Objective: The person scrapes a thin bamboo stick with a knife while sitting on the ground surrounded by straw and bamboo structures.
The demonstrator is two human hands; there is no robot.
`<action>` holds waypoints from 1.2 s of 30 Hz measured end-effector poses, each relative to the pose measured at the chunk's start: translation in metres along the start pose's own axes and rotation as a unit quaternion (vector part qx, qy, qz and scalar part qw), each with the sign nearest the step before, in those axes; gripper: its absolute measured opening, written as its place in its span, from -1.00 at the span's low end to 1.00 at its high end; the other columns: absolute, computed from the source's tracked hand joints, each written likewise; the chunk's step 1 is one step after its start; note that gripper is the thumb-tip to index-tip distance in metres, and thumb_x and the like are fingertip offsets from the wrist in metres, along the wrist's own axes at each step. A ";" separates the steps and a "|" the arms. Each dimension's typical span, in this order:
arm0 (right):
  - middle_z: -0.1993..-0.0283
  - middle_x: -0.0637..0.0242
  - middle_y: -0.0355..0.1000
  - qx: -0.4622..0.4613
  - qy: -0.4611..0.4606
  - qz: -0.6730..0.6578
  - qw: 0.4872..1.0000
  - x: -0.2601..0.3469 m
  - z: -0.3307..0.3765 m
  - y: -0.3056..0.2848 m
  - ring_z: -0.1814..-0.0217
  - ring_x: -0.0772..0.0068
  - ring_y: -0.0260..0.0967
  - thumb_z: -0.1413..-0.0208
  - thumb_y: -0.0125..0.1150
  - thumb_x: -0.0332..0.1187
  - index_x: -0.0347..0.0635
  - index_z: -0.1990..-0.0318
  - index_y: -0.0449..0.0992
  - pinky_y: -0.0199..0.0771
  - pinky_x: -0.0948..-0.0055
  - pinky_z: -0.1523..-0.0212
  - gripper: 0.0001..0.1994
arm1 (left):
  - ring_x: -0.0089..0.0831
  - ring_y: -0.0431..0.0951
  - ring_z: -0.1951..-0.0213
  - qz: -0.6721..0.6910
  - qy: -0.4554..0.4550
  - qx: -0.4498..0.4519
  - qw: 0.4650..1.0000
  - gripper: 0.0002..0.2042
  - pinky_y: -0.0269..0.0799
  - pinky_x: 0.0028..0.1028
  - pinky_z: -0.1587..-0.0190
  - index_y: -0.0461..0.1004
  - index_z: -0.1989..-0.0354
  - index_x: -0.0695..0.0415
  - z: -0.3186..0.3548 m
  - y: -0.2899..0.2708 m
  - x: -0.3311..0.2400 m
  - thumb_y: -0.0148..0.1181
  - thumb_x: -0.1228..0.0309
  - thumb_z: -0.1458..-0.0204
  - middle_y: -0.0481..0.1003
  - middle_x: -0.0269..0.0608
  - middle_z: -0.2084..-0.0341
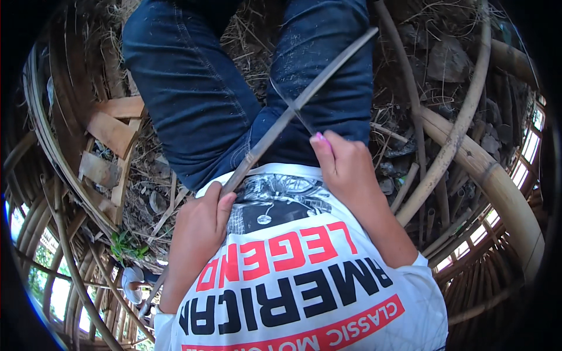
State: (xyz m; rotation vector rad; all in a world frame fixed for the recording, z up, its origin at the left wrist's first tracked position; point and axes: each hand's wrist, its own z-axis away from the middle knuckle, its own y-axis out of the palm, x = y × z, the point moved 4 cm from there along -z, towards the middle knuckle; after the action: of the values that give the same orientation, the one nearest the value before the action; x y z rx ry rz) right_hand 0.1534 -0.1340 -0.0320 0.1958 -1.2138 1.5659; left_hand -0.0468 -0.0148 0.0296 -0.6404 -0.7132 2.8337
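The long bamboo strip point(293, 108) lies slantwise across my lap, my left hand point(202, 225) wrapped shut around its near end while my right hand point(345, 167) pinches a thin blade point(291, 108) against its middle, so I judge I am mid-shaving. The next stroke calls for a steady angle away from my jeans point(199, 93). Thick bamboo poles point(462, 152) hem in the right side, wood scraps point(114, 134) the left, so room is tight.
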 end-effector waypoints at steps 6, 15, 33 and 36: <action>0.66 -0.03 0.40 -0.005 -0.041 0.039 0.998 0.011 -0.023 0.006 0.58 -0.12 0.44 -0.25 0.06 -0.05 -0.24 0.49 0.48 0.43 0.08 0.54 -0.58 | 0.20 0.47 0.48 0.036 -0.001 0.000 0.999 -0.67 0.28 -0.02 0.42 0.39 0.27 0.26 0.000 0.004 0.005 -0.10 0.21 -0.29 0.44 0.20 0.62; 0.66 0.01 0.41 -0.018 -0.055 0.069 0.996 0.011 -0.021 0.000 0.58 -0.08 0.45 -0.24 0.07 -0.05 -0.21 0.48 0.49 0.43 0.09 0.54 -0.59 | 0.20 0.46 0.48 0.040 -0.013 0.013 0.999 -0.67 0.27 -0.01 0.41 0.37 0.29 0.26 -0.001 0.009 0.007 -0.09 0.19 -0.28 0.44 0.19 0.62; 0.60 -0.04 0.43 0.013 -0.045 0.044 0.998 0.018 -0.032 0.003 0.52 -0.13 0.45 -0.24 0.08 -0.10 -0.21 0.42 0.52 0.44 0.09 0.47 -0.64 | 0.20 0.47 0.44 0.030 -0.001 0.006 1.000 -0.64 0.28 -0.01 0.41 0.39 0.27 0.25 -0.004 0.008 0.011 -0.14 0.16 -0.29 0.44 0.22 0.60; 0.59 -0.04 0.43 0.015 -0.022 0.021 0.999 0.012 -0.014 0.005 0.52 -0.14 0.44 -0.23 0.09 -0.09 -0.21 0.44 0.50 0.43 0.09 0.48 -0.64 | 0.20 0.47 0.47 0.005 0.025 -0.014 1.000 -0.65 0.29 -0.02 0.42 0.38 0.28 0.25 -0.003 0.006 0.018 -0.10 0.16 -0.29 0.44 0.20 0.62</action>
State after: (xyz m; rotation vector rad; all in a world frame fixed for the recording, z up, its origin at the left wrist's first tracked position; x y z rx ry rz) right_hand 0.1506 -0.1154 -0.0334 0.2260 -1.2369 1.6244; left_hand -0.0619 -0.0147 0.0173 -0.7183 -0.7433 2.8106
